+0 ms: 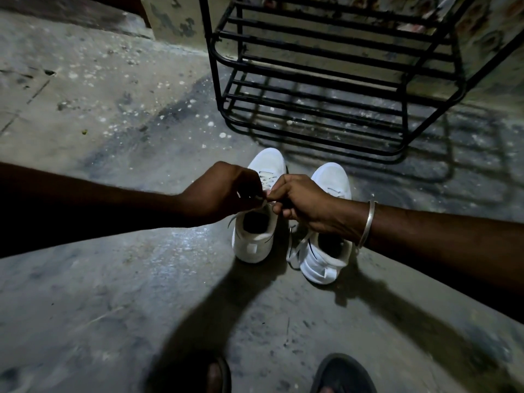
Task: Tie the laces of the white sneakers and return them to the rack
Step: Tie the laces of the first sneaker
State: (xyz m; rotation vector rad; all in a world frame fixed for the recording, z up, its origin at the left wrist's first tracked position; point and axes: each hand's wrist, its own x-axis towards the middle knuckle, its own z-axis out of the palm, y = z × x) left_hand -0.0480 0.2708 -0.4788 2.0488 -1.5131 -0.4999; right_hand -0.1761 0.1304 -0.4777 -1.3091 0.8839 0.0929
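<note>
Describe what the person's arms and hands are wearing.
No sleeves or gloves are in view. The left hand wears nothing visible. The right hand has a plain, thin, silver-coloured bangle around its wrist.

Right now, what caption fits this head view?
Left hand and right hand pinch laces of a white sneaker near a black rack.
</note>
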